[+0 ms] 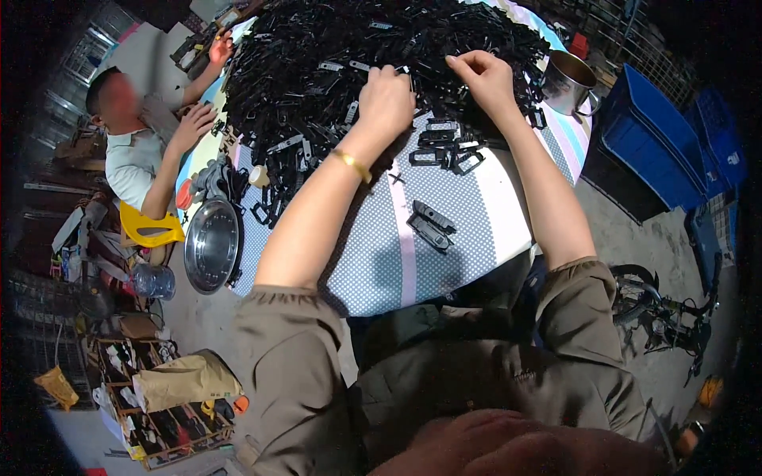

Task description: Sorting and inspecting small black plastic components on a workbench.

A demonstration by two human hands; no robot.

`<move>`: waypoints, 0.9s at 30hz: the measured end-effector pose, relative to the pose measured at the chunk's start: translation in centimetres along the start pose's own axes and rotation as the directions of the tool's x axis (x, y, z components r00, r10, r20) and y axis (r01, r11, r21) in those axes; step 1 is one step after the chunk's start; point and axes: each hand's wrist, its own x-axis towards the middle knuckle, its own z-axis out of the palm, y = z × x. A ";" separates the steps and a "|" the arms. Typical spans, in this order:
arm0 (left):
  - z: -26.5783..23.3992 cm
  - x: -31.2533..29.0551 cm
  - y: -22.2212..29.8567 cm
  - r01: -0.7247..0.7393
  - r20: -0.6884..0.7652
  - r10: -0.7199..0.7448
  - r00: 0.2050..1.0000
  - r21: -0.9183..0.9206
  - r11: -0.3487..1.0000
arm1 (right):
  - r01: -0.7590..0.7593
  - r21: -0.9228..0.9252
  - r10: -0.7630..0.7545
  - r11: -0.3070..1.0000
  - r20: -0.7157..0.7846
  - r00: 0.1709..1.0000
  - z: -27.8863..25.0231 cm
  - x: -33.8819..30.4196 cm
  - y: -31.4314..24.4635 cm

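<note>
Our brown shirt (468, 373) lies nearest, below the table (357, 270). One pile (349, 44) of black parts, too many to count, spreads ahead of us, long axis left to right. Our left hand (387, 101) is at its near side, fingers curled; our right hand (492, 83), farther right, has thumb and forefinger close together. We cannot tell whether either holds anything. Perhaps two loose parts (431, 228) slant nearer us, closer to the left. We count one bowl (213, 246), one mug (567, 83).

small parts (436, 40) moulded in matt plastic, mug (565, 91) formed in glossy metal, basin (190, 250) finished in shiny metal, bins (647, 147) moulded in plastic, bracelet (350, 162) finished in polished metal, sleeves (294, 353) sewn in matt cloth, bag (178, 385) made of creased paper
</note>
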 end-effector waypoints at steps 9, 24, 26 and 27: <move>1.1 1.8 -0.8 0.185 -0.149 -0.159 0.976 0.181 0.966 | 0.034 -0.008 -0.034 0.999 -0.028 0.999 0.3 -0.3 -0.2; -3.3 -6.6 -0.6 0.221 0.225 -0.404 0.887 -0.974 -0.058 | -0.371 0.387 0.194 0.844 0.425 0.884 3.1 -3.8 -4.3; -2.8 -6.9 -0.9 0.212 0.209 -0.412 0.887 -0.977 -0.038 | -0.361 0.378 0.187 0.853 0.423 0.886 3.6 -4.1 -4.3; -2.8 -7.0 -0.9 0.225 0.218 -0.405 0.888 -0.974 -0.031 | -0.350 0.372 0.183 0.860 0.416 0.891 3.7 -4.3 -4.4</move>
